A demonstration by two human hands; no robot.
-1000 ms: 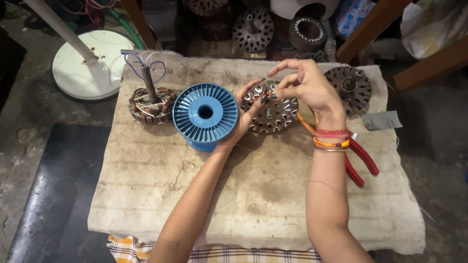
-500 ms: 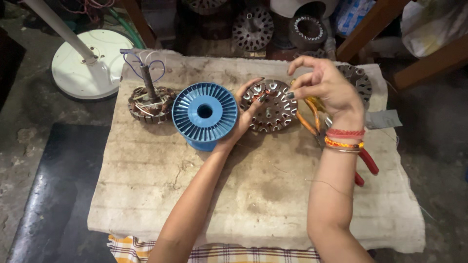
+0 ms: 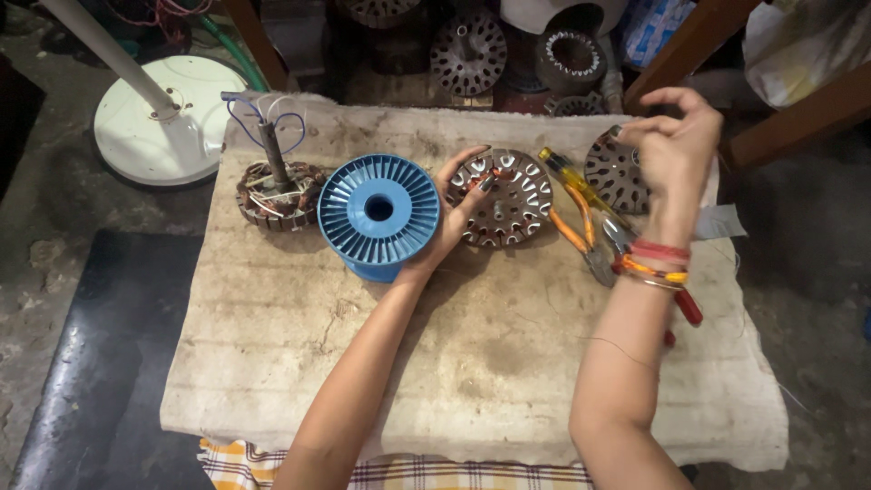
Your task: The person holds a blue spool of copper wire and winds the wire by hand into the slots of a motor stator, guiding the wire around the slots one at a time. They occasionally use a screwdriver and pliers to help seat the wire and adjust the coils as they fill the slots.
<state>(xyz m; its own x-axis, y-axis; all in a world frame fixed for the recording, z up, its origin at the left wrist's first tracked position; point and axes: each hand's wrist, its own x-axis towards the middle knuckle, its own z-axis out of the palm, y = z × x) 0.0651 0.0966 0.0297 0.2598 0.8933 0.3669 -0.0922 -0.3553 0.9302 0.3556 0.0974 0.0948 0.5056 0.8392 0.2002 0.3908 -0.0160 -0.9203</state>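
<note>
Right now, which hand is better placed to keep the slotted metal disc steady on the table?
The left hand. Its fingers already rest on the slotted metal disc beside the blue spool. The right hand is raised, pinched, away from the disc, above the pliers.

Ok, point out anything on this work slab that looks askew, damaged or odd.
Little stands out. The wound stator at the far left has loose blue and white wire ends sticking up untidily. The pliers lie crossed in a heap beside the slotted stator core that the left hand touches. The slab is stained and rough-edged. The right hand is raised with fingers pinched.
</note>
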